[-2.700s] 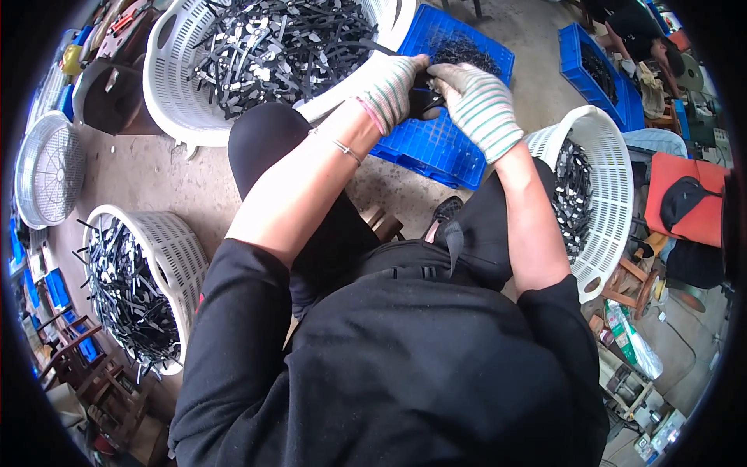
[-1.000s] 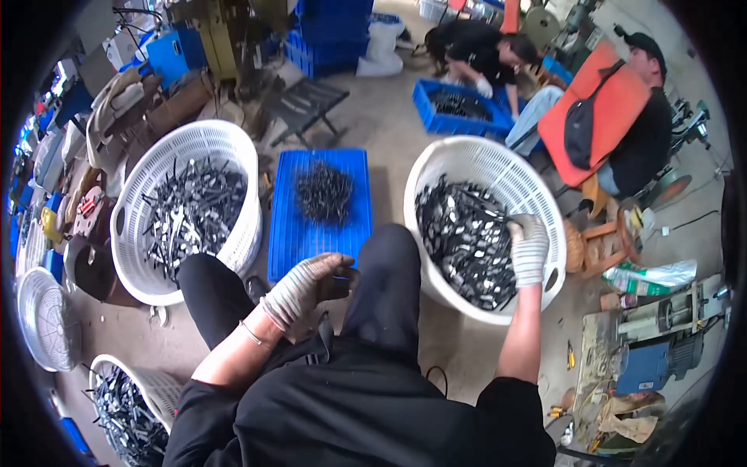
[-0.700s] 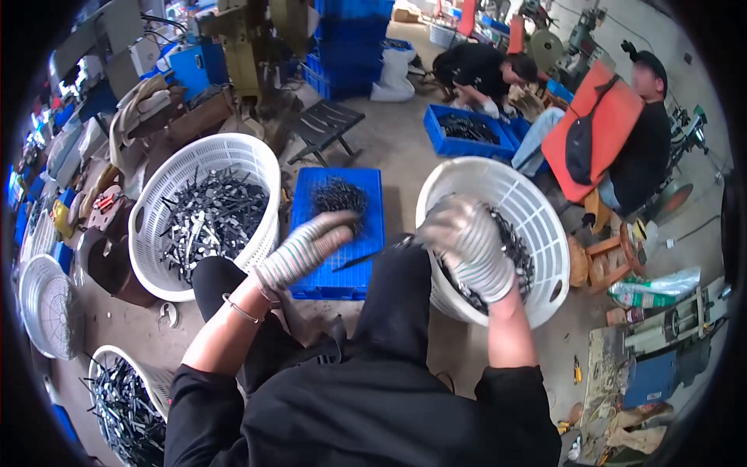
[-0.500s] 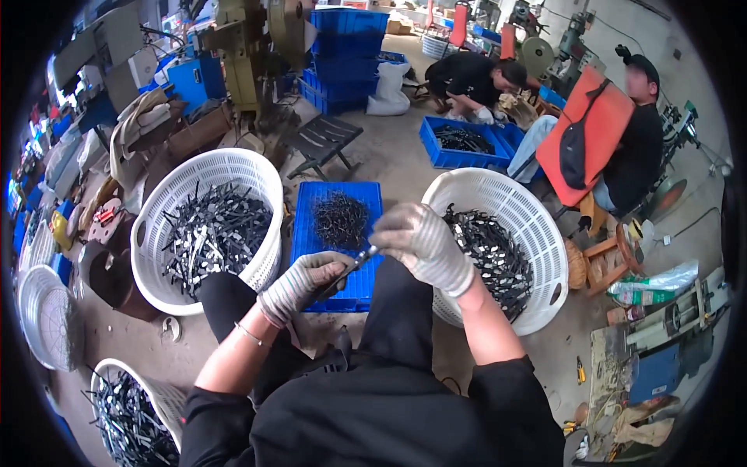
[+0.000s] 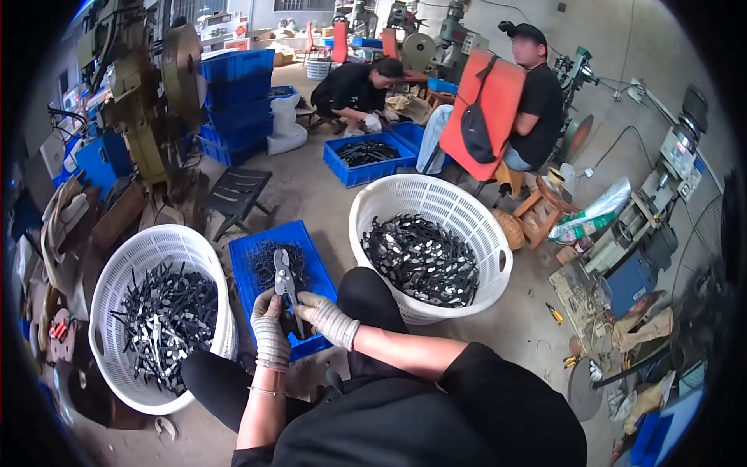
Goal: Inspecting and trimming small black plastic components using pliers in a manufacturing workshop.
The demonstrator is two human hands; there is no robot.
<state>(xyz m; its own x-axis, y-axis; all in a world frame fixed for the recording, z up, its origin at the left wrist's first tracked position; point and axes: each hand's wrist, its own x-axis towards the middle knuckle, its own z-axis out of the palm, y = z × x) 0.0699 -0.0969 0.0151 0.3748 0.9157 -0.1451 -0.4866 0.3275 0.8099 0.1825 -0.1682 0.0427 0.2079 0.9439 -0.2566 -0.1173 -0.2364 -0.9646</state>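
Gripping a pair of pliers (image 5: 285,279) upright, both gloved hands close together above the blue crate (image 5: 268,247); left hand (image 5: 270,331) clasps the handles; right hand (image 5: 327,317) pinches beside it.

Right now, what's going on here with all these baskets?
A seated person in knit work gloves holds a metal plier-like tool upright with both the left hand and right hand, above a blue crate of small dark parts. White baskets heaped with similar metal pieces stand at either side. Further back, two other people sit by another blue crate.
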